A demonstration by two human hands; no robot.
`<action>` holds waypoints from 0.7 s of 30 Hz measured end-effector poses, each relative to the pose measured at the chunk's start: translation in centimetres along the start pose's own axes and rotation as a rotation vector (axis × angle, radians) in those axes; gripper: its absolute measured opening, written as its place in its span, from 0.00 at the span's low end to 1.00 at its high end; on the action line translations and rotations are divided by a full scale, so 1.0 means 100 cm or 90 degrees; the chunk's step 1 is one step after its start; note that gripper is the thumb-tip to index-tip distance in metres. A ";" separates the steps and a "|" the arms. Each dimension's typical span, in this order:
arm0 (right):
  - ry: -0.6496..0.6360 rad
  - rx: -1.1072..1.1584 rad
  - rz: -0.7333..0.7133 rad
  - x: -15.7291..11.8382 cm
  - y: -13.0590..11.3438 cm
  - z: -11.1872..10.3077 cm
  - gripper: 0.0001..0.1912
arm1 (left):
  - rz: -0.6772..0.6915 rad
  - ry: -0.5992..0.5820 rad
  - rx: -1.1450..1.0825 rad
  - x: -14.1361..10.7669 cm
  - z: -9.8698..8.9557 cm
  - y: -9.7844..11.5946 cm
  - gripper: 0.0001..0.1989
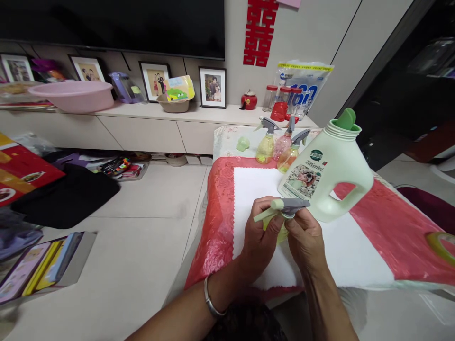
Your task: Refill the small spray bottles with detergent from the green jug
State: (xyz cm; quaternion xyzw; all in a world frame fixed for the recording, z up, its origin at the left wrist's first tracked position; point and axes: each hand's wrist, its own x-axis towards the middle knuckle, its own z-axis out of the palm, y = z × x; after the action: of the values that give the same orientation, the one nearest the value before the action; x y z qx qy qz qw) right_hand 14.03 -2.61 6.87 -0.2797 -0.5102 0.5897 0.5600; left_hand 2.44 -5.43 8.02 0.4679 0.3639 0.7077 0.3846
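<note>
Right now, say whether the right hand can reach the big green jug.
Probably yes: the jug stands just beyond the right hand, nothing visibly between, but that hand is holding the spray bottle.

On the table [398, 227] lies a sheet [249, 199], the jug [330, 173] standing on it. Beyond the sheet, left of the jug, stand three sprayers [266, 149]. Nearer, left hand [261, 234] and right hand [307, 239] hold a fourth sprayer [291, 204] over the sheet. Tape [435, 246] lies far right. Behind, a cabinet [142, 128] bears a basin [78, 97] left, a bag [320, 78] right.
</note>
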 end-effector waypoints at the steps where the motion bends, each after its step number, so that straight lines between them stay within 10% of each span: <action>1: 0.004 0.002 -0.001 -0.001 0.000 0.001 0.18 | -0.008 -0.002 -0.011 0.000 0.000 -0.001 0.15; 21: 0.033 0.037 -0.021 0.001 0.000 0.003 0.15 | -0.032 -0.018 -0.039 -0.002 0.000 -0.005 0.19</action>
State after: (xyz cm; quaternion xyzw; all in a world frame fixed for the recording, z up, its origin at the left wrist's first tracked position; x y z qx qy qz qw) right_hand 13.77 -2.59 6.98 -0.2697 -0.4830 0.5874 0.5907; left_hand 2.60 -5.44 7.54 0.4568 0.3482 0.7017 0.4215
